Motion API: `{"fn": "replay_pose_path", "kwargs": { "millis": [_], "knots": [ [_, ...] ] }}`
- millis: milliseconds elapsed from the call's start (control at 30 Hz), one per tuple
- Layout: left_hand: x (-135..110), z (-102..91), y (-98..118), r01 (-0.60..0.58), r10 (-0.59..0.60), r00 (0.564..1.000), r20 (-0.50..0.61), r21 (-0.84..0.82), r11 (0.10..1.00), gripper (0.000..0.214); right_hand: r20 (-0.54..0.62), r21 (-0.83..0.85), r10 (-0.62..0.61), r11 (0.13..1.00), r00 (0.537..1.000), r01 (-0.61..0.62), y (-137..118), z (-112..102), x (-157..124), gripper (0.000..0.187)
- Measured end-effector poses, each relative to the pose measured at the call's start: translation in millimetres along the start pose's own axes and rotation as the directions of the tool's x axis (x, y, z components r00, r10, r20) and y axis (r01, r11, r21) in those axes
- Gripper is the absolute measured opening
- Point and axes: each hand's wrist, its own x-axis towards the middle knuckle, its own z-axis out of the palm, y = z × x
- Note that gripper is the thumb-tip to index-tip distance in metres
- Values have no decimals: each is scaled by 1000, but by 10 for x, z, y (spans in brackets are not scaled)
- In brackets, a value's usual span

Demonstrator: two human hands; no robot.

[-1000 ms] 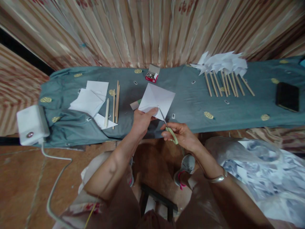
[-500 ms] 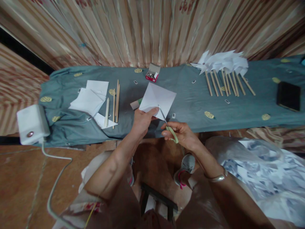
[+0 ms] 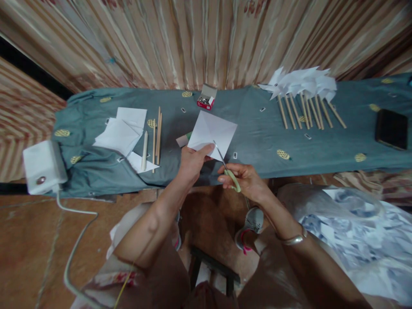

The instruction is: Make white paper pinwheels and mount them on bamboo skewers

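Observation:
A creased white paper square (image 3: 219, 126) is pinched at its near left side by my left hand (image 3: 195, 162), thumb on top. My right hand (image 3: 243, 179) is closed around the green handles of a pair of scissors (image 3: 231, 179). The metal blades lie on the near part of the sheet, pointing toward its middle. Just beyond the paper stands an open red box (image 3: 205, 102) of small shiny pins or tacks. Partly hidden under the sheet is a green and pale piece (image 3: 183, 140), whose kind I cannot make out.
Left on the cloth-covered table (image 3: 257, 146) lie white sheets (image 3: 117, 135), a white stick (image 3: 144, 152) and wooden sticks (image 3: 159, 135). Paper pinwheels (image 3: 302, 83) and a dark phone-like object (image 3: 391, 128) are on the right. A white box (image 3: 45, 167) trails a cable. A bag of paper scraps (image 3: 357, 231) sits lower right.
Almost nothing differs. The paper has shifted very slightly, with both hands and the scissors in nearly the same place.

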Motion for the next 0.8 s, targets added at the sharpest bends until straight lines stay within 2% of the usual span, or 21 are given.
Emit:
{"fn": "replay_pose_path", "kwargs": {
  "millis": [333, 567, 800],
  "knots": [
    [-10, 5, 10, 2, -1, 1000, 8, -11, 1000, 32, 5, -3, -14, 1000, 1000, 14, 2, 8, 7, 45],
    [-4, 11, 28, 29, -29, 1000, 1, -87, 996, 38, 9, -14, 3, 1000, 1000, -3, 17, 27, -6, 48],
    [48, -3, 45, -24, 26, 1000, 11, -120, 992, 32, 49, -95, -34, 995, 998, 38, 42, 11, -38, 47]
  ]
}}
